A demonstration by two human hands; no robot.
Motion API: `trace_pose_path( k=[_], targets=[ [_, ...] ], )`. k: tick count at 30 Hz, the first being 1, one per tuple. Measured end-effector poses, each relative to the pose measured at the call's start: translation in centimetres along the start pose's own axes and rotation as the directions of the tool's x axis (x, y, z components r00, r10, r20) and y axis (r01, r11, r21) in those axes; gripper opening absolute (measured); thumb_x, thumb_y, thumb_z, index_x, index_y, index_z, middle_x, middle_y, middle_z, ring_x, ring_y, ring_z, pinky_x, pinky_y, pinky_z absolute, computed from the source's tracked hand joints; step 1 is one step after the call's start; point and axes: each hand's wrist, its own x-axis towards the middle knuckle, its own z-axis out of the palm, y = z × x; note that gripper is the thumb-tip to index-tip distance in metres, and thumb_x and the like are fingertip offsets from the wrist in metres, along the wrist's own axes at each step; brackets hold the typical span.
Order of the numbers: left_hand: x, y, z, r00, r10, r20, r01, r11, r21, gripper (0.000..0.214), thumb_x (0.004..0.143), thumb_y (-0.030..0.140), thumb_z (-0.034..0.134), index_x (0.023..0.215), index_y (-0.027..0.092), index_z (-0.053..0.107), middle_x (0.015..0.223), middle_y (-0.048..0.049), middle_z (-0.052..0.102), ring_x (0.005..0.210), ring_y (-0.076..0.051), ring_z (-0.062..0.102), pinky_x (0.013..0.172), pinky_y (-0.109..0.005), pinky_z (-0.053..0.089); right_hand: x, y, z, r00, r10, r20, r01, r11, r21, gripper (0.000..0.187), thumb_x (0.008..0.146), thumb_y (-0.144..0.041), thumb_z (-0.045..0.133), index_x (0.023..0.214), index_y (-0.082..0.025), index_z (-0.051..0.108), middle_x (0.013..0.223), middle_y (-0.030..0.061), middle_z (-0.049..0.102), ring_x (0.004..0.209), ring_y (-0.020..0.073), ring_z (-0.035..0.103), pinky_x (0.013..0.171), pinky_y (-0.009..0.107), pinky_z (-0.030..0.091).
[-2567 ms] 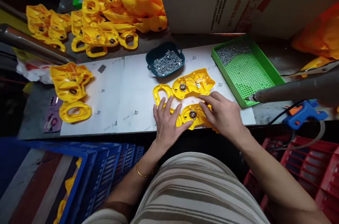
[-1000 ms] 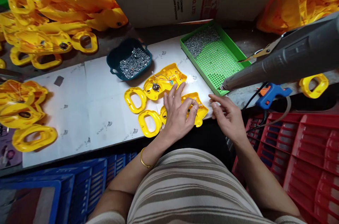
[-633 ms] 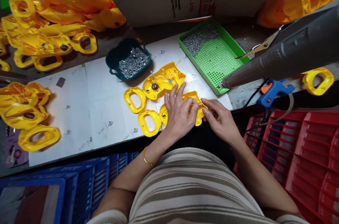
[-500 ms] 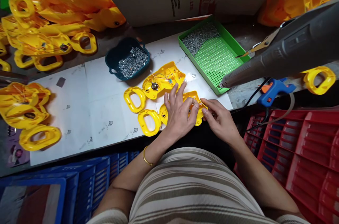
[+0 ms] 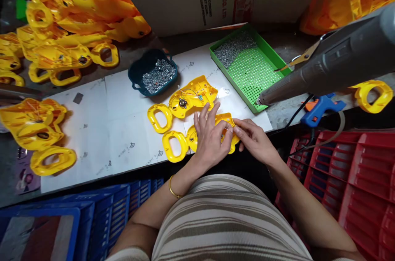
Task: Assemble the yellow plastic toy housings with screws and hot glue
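A yellow plastic shell half with a ring-shaped handle lies at the near edge of the board, largely covered by my hands. My left hand is over it, thumb and index finger pinched together, the other fingers stretched out; what the pinch holds is too small to make out. At the shell's right end, my right hand grips the edge between thumb and fingers. Just beyond lies a second yellow shell half with thin wires, a round metal part and a small circuit board inside.
A dark bowl of screws and a green tray of small metal parts stand behind. A grey tool slants in from the right, near a blue glue gun. Yellow shells lie left. Blue crates and red crates flank me.
The view has shifted slightly, so everything sits a little lower and further right. My hands keep nearly the same pose at the near shell, left thumb and index finger still pinched.
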Motion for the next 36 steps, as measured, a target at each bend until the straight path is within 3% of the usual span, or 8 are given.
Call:
trace_pose_path(
  k=[5,9,14,19,26,29,32,36],
  targets=[
    [-1.8,-0.2,-0.7,0.999,-0.011,-0.032,0.008,0.997,-0.073,0.015,0.091,0.027,0.051,0.085,0.022,0.064,0.144,-0.0064,0.047,0.140,-0.028,0.029,0.115,-0.059,0.016,-0.2,-1.3,0.6,0.976,0.132,0.174,-0.159,0.975,0.155,0.051,0.078,-0.053,0.066,0.115,-0.019,0.059,0.094,0.0044,0.061,0.057,0.0076,0.052,0.040,0.018,0.044],
    [-2.9,-0.2,-1.5,0.997,-0.025,-0.068,0.015,0.990,-0.143,0.015,0.091,0.025,0.051,0.084,0.022,0.064,0.133,-0.0061,0.057,0.131,-0.026,0.040,0.110,-0.052,0.027,-0.6,-1.6,1.1,0.941,0.146,0.307,-0.231,0.937,0.262,0.048,0.078,-0.050,0.067,0.114,-0.018,0.060,0.085,0.0019,0.059,0.056,0.0054,0.042,0.042,0.016,0.034],
    [-3.7,-0.8,-2.9,0.999,-0.036,-0.035,0.030,0.984,-0.174,0.013,0.089,0.025,0.057,0.083,0.024,0.068,0.127,-0.0057,0.060,0.119,-0.024,0.051,0.100,-0.047,0.037,-1.4,-1.3,1.9,0.946,0.106,0.305,-0.182,0.955,0.233,0.054,0.078,-0.051,0.067,0.121,-0.019,0.058,0.073,-0.0011,0.057,0.054,0.0077,0.039,0.044,0.019,0.029],
    [-3.5,-2.6,-5.0,0.990,0.122,0.066,-0.106,0.974,-0.203,0.008,0.087,0.029,0.065,0.087,0.026,0.072,0.123,-0.0036,0.065,0.108,-0.022,0.059,0.091,-0.040,0.046,-1.8,-1.6,2.2,0.924,0.051,0.379,-0.098,0.989,0.106,0.053,0.084,-0.052,0.060,0.127,-0.021,0.052,0.080,0.0011,0.058,0.057,0.0086,0.040,0.046,0.021,0.031],
    [-1.4,-4.8,-6.4,0.924,0.379,0.046,-0.347,0.884,-0.314,0.042,0.086,0.047,0.064,0.114,0.016,0.061,0.105,-0.0075,0.072,0.090,-0.018,0.066,0.081,-0.029,0.052,-1.1,-2.2,2.1,0.851,0.100,0.515,-0.154,0.986,0.063,0.054,0.085,-0.054,0.059,0.126,-0.020,0.050,0.076,-0.0004,0.052,0.057,0.0080,0.034,0.047,0.021,0.026],
    [-0.2,-5.7,-5.9,0.854,0.520,0.001,-0.503,0.827,-0.251,0.036,0.093,0.043,0.056,0.116,0.017,0.063,0.106,-0.0062,0.072,0.088,-0.015,0.065,0.082,-0.028,0.051,-0.4,-2.5,2.0,0.848,0.081,0.524,-0.129,0.990,0.056,0.050,0.086,-0.051,0.059,0.125,-0.021,0.051,0.077,-0.0006,0.051,0.059,0.0085,0.036,0.048,0.021,0.026],
    [1.2,-6.4,-4.7,0.792,0.604,-0.090,-0.611,0.781,-0.130,0.033,0.095,0.042,0.052,0.112,0.017,0.066,0.103,-0.0048,0.074,0.080,-0.015,0.063,0.076,-0.027,0.051,0.8,-2.8,1.7,0.871,0.040,0.489,-0.076,0.996,0.053,0.048,0.086,-0.049,0.060,0.125,-0.022,0.052,0.092,0.0030,0.056,0.068,0.0103,0.044,0.049,0.020,0.029],
    [2.9,-6.9,-3.8,0.785,0.613,-0.090,-0.613,0.789,0.033,0.040,0.093,0.050,0.052,0.111,0.018,0.068,0.105,-0.0055,0.074,0.089,-0.019,0.061,0.080,-0.031,0.050,2.6,-2.4,1.2,0.884,0.101,0.456,-0.109,0.994,-0.010,0.056,0.085,-0.052,0.060,0.129,-0.020,0.051,0.083,0.0012,0.057,0.060,0.0088,0.040,0.049,0.021,0.035]
  ],
)
